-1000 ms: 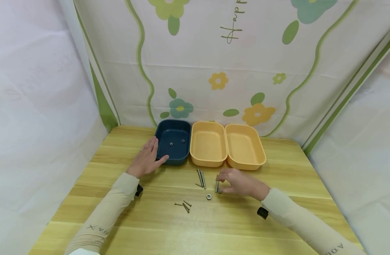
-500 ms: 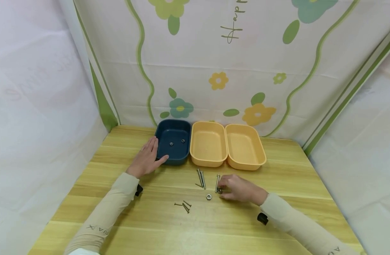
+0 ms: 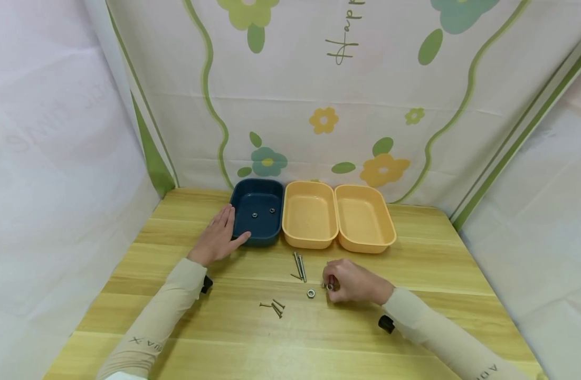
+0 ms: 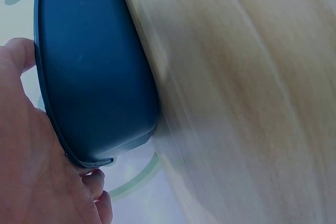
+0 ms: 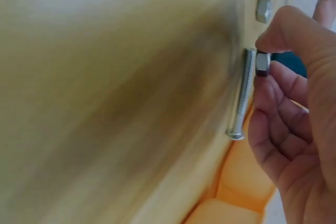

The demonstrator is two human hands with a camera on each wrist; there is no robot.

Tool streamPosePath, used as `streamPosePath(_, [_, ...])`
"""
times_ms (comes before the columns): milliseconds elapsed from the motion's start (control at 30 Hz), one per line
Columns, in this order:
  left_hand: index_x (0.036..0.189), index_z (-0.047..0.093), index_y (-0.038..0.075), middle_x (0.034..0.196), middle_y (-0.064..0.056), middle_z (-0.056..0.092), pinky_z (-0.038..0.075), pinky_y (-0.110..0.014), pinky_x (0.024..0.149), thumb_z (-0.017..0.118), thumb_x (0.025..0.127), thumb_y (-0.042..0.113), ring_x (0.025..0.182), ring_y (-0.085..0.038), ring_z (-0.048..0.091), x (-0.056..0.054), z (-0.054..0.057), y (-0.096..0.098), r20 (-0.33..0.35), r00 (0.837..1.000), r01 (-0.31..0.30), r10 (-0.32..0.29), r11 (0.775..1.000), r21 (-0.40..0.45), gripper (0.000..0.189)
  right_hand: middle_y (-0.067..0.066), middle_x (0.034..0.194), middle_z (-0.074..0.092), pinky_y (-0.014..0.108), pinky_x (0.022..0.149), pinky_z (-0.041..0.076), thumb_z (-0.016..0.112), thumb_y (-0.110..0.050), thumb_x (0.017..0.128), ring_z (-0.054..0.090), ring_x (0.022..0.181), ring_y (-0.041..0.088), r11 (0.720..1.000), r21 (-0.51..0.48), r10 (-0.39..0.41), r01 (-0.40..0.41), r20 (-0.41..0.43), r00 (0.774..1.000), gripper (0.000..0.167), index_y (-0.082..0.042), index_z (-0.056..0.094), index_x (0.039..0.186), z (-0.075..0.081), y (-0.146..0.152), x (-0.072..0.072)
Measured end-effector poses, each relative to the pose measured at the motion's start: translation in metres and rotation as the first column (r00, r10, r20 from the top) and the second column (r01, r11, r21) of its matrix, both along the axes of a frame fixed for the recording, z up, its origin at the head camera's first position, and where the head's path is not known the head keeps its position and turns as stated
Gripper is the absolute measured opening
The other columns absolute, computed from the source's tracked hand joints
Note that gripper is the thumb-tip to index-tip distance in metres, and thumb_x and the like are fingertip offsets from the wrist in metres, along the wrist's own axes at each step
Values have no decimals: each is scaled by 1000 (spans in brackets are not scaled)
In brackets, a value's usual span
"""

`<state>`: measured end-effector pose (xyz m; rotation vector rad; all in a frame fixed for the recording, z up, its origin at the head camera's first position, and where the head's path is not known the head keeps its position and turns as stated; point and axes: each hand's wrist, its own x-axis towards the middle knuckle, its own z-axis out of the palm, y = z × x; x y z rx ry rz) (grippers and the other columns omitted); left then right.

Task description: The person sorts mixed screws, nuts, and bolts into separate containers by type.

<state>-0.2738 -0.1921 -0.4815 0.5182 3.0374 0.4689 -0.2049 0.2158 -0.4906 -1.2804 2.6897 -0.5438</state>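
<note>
My right hand (image 3: 354, 282) is low over the table, pinching a hex nut (image 5: 263, 64) between thumb and fingers. Right beside that nut lies a long bolt (image 5: 242, 95), mostly hidden by the hand in the head view. Another nut (image 3: 311, 293) lies just left of the hand. At the left, my left hand (image 3: 216, 237) rests against the dark blue tray (image 4: 94, 72), fingers fairly straight along its side and thumb over the front rim. Two small nuts (image 3: 254, 215) are inside this tray.
Two yellow trays (image 3: 310, 244) (image 3: 368, 248) stand in a row right of the blue one, against the patterned cloth backdrop (image 3: 281, 116). Two long bolts (image 3: 300, 266) and a small screw (image 3: 296, 276) lie before them. Several small brass-coloured screws (image 3: 276, 310) lie nearer the front.
My right hand has shifted slightly toward the front, and its fingers have come together on the nut beside the bolt. The left hand has stayed on the blue tray.
</note>
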Motion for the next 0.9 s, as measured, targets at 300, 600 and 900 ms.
streamPosePath(300, [165,7,-9,176,-26,3,13,-59,134,44,107,63,165,-44,6,1,0,-1,-5,1000,1,-1,1000,5,100,-9,80,64,13,63,50,81,-14,81,57,72,2,999,-51,8,-12,-79,997,14,-18,68,84,20,-7,-12])
streamPosePath(600, [165,7,-9,176,-27,4,12,-59,134,43,107,63,164,-44,6,1,-1,0,-9,1000,5,-5,1000,0,99,-5,78,64,13,61,47,77,-10,81,53,70,0,994,-60,76,-88,-182,980,8,-13,69,82,43,-24,-29])
streamPosePath(900, [165,7,-9,176,-26,3,12,-58,134,46,107,61,165,-43,5,2,3,0,4,1000,6,-6,1000,15,100,-4,82,65,15,64,50,80,-13,83,54,72,3,996,-34,70,-78,-202,977,11,-14,70,88,58,-49,-46])
